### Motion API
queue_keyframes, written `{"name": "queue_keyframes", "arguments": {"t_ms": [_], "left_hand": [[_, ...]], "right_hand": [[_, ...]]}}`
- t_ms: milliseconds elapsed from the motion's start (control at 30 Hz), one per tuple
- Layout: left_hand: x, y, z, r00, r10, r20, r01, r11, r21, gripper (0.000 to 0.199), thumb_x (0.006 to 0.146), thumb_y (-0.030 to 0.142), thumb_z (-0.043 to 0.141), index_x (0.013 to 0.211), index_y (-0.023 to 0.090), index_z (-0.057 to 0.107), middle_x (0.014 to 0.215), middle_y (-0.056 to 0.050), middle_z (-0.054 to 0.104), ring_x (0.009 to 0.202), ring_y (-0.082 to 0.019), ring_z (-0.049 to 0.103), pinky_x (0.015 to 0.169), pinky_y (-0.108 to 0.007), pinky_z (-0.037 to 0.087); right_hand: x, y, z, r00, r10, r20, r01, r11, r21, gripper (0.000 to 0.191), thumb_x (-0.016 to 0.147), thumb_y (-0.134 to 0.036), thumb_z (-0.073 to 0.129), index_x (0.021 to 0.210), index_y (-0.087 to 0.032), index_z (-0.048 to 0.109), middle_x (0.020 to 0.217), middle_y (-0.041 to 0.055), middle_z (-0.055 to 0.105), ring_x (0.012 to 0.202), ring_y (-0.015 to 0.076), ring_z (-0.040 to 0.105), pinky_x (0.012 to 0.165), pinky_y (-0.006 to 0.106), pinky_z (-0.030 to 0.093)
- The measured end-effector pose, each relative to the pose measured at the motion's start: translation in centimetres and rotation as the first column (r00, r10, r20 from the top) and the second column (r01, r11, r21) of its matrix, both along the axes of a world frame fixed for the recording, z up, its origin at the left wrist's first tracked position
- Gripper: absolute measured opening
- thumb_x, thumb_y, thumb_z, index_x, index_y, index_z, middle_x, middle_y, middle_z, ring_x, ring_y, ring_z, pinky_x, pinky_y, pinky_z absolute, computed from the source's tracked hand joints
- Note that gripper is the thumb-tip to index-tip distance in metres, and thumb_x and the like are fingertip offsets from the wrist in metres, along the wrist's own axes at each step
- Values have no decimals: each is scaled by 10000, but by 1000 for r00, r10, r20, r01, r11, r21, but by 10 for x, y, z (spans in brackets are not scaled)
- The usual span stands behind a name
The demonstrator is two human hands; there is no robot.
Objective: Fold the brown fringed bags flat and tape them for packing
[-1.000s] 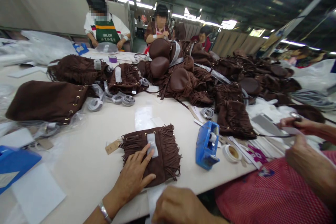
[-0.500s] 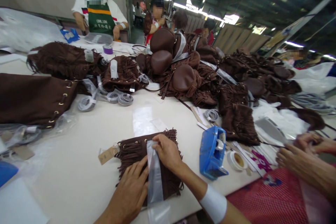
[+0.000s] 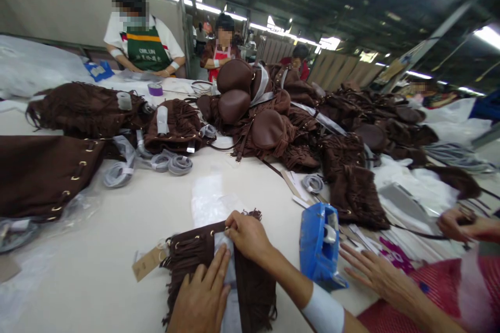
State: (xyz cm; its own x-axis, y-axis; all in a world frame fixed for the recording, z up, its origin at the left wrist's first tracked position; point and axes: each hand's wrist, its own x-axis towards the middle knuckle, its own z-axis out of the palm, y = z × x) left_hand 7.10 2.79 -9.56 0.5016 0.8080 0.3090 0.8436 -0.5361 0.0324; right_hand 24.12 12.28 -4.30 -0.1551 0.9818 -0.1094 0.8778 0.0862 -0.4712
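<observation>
One plastic strip (image 3: 233, 296) on one fringed bag (image 3: 255, 289) was pinched by the right hand (image 3: 248, 237), pressed by the open left hand (image 3: 201, 296); one tag (image 3: 147, 264), nine o'clock.

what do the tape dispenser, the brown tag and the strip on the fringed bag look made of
Tape dispenser: probably hard plastic, glossy blue with scuffs.
Brown tag: likely matte card, flat and straight-edged.
Strip: seemingly thin plastic film, pale grey, translucent with soft sheen.
</observation>
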Motion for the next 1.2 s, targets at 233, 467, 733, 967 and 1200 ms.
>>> {"name": "queue_keyframes", "arguments": {"t_ms": [233,467,733,967,1200], "left_hand": [[-3,3,-13,1000,-9,-12,9,1000,-26,644,882,191,468,1501,281,315,1561,15,331,832,-225,558,628,-401,527],[-5,3,-11,994,-6,107,14,997,-73,713,884,181,462,1533,305,195,1548,1,368,866,-239,568,671,-418,519],[-4,1,-7,999,-12,51,12,1000,-17,644,888,176,455,1507,258,301,1555,13,350,907,-236,547,711,-412,514],[-4,1,-9,999,-18,45,17,1000,13,624,870,166,475,1480,247,370,1550,9,361,893,-231,552,702,-398,514],[-4,-3,1,998,19,66,-17,999,-33,601,888,166,463,1477,245,371,1542,-18,388,959,-248,552,763,-418,509]], "right_hand": [[14,72,-11,928,117,352,-109,993,-43,515,748,-398,752,1150,-132,570,1186,169,599,1059,302,602,811,370,497],[17,102,-3,882,258,395,-235,966,-107,230,894,-153,511,1094,-107,614,1138,196,623,1049,299,630,883,408,491],[24,101,-2,938,88,335,-34,986,-164,583,633,-384,846,1104,-132,612,1176,184,621,1050,309,645,840,375,513],[19,103,-2,996,-91,-26,81,962,-260,206,706,-235,797,756,-156,614,855,52,688,858,183,659,731,260,504],[-12,115,42,796,-323,-512,-11,838,-546,146,863,-204,657,762,-131,580,633,21,640,531,95,596,552,214,522]]}}
